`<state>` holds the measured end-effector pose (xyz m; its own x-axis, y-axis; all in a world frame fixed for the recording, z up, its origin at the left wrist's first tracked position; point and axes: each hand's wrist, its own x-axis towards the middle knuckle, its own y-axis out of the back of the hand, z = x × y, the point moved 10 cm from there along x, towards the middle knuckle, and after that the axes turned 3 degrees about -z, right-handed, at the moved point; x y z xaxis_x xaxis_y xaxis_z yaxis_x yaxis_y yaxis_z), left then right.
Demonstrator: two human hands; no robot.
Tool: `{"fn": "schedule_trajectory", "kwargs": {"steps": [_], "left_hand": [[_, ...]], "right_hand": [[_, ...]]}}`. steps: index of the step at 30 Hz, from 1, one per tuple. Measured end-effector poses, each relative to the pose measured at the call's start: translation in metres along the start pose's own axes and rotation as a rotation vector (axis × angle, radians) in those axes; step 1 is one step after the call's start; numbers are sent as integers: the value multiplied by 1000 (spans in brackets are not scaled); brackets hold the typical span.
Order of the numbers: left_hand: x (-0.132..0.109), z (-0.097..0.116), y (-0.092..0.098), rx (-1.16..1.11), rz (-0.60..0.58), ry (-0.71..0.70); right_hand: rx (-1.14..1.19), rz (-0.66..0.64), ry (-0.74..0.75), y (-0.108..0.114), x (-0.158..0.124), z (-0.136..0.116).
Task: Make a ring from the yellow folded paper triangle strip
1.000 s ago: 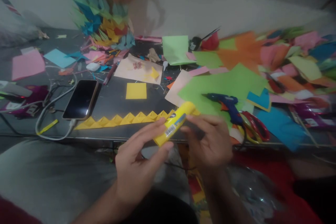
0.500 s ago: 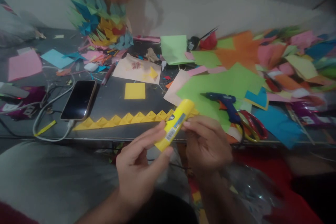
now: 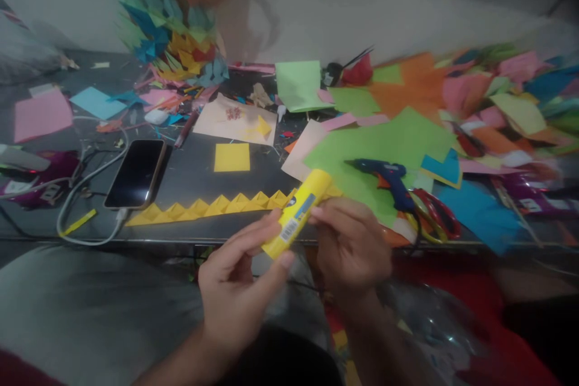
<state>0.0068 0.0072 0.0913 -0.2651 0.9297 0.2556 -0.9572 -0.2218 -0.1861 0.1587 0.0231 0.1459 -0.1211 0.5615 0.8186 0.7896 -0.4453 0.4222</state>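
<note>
A yellow glue stick (image 3: 296,214) with a barcode label is held at a slant above the table's front edge. My left hand (image 3: 244,277) grips its lower part between the thumb and fingers. Against the tube's right side, my right hand (image 3: 353,241) has its fingers curled and pinched, the tips touching or nearly touching the label edge. Whatever that pinch may hold is hidden. Behind the tube lies a strip of folded yellow paper triangles (image 3: 208,207), its right end partly covered by the hands. A yellow paper square (image 3: 231,157) rests beyond the strip.
A phone (image 3: 136,174) with a white cable lies on the left. To the right are a blue glue gun (image 3: 384,175), red-and-yellow-handled scissors (image 3: 435,217) and green paper sheets (image 3: 384,139). Coloured scraps (image 3: 493,102) pile up at the back right. A folded-paper construction (image 3: 176,24) stands at the back.
Both hands and the glue stick have shifted slightly left. The left hand's grip stays the same, and the things on the table have not moved.
</note>
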Motion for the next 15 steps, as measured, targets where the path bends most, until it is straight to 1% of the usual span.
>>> {"fn": "schedule_trajectory", "kwargs": {"steps": [2,4,9,12,15], "left_hand": [[0,-1,0,17,-6,-3],[0,-3,0,21,-4,-1],[0,-8,-2,-19,5,30],[0,-9,-2,-49,10,41],[0,-8,0,-30,-1,49]], "right_hand": [[-3,1,33,-2,0,0],[-2,35,52,-1,-2,1],[-16,81,52,-4,-11,4],[1,107,48,-1,-13,5],[17,81,87,3,-7,3]]}}
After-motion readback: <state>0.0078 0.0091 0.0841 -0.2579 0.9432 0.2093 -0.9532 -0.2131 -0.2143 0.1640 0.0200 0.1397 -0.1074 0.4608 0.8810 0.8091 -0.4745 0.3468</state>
